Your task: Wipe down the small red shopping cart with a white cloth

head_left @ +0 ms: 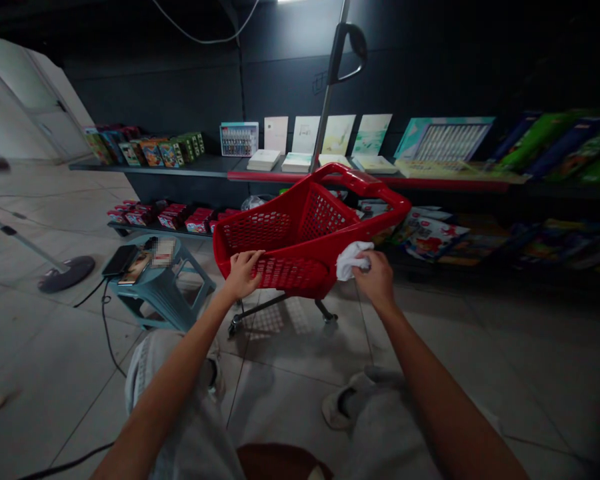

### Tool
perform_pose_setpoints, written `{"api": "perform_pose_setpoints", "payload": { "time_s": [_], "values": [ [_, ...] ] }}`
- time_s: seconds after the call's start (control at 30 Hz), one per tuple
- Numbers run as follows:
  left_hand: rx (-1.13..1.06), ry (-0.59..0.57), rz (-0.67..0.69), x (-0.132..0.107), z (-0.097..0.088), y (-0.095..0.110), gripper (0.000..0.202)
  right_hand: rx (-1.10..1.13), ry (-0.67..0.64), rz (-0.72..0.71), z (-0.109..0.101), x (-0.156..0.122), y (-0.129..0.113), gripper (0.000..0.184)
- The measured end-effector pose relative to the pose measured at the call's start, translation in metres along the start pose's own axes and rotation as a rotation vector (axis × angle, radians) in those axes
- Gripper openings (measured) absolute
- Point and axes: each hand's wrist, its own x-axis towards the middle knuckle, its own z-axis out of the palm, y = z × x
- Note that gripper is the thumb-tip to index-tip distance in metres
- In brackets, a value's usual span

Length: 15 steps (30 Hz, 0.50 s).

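Note:
A red plastic shopping basket (300,233) on small wheels stands tilted on the tiled floor in front of me. My left hand (243,273) grips its near rim, fingers curled over the edge. My right hand (377,280) is closed on a crumpled white cloth (351,259), held against the basket's right near corner. The basket's long black pull handle (347,50) rises behind it. My knees and shoes show below.
A green plastic stool (163,283) at the left carries phones and a cable. Dark shelves (180,167) behind hold boxed toys, books and art sets. A fan stand base (65,273) sits far left. A red-edged lower shelf runs to the right.

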Motion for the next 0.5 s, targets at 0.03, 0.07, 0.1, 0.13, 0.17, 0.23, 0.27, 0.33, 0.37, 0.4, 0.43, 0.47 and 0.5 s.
{"api": "perform_pose_setpoints", "payload": {
  "time_s": [0.03,0.07,0.1,0.13,0.17,0.23,0.27,0.33,0.37,0.4,0.43,0.47,0.5],
  "values": [
    [0.001,0.005,0.008,-0.001,0.0,0.001,0.067,0.006,0.031,0.034,-0.006,0.0,0.008,0.027],
    [0.001,0.008,0.013,-0.002,0.0,0.001,0.067,0.021,0.069,0.078,-0.011,0.0,0.015,0.028],
    [0.001,0.008,0.013,-0.003,0.0,0.002,0.068,0.05,0.107,0.129,-0.014,0.001,0.022,0.03],
    [0.001,0.007,0.008,-0.003,-0.001,0.003,0.068,0.092,0.145,0.187,-0.014,0.001,0.027,0.033],
    [0.002,0.006,0.001,-0.004,-0.001,0.005,0.068,0.149,0.183,0.249,-0.013,0.002,0.031,0.037],
    [0.004,0.007,-0.016,-0.004,-0.002,0.007,0.067,0.291,0.25,0.361,-0.004,0.004,0.036,0.045],
    [0.006,0.009,-0.024,-0.004,-0.002,0.009,0.066,0.361,0.268,0.404,0.003,0.005,0.035,0.049],
    [0.005,0.016,-0.036,-0.003,-0.001,0.012,0.065,0.466,0.258,0.453,0.018,0.007,0.03,0.053],
    [0.003,0.018,-0.041,-0.002,-0.001,0.013,0.065,0.485,0.231,0.461,0.025,0.008,0.027,0.054],
    [0.0,0.019,-0.046,-0.002,0.0,0.014,0.065,0.477,0.201,0.464,0.031,0.008,0.023,0.056],
    [-0.005,0.019,-0.052,-0.001,0.0,0.016,0.064,0.446,0.175,0.466,0.037,0.009,0.02,0.057],
    [-0.013,0.018,-0.06,-0.001,0.001,0.016,0.064,0.399,0.154,0.47,0.041,0.01,0.019,0.059],
    [-0.024,0.019,-0.069,0.0,0.001,0.017,0.063,0.345,0.137,0.478,0.045,0.011,0.019,0.06]
  ]
}}
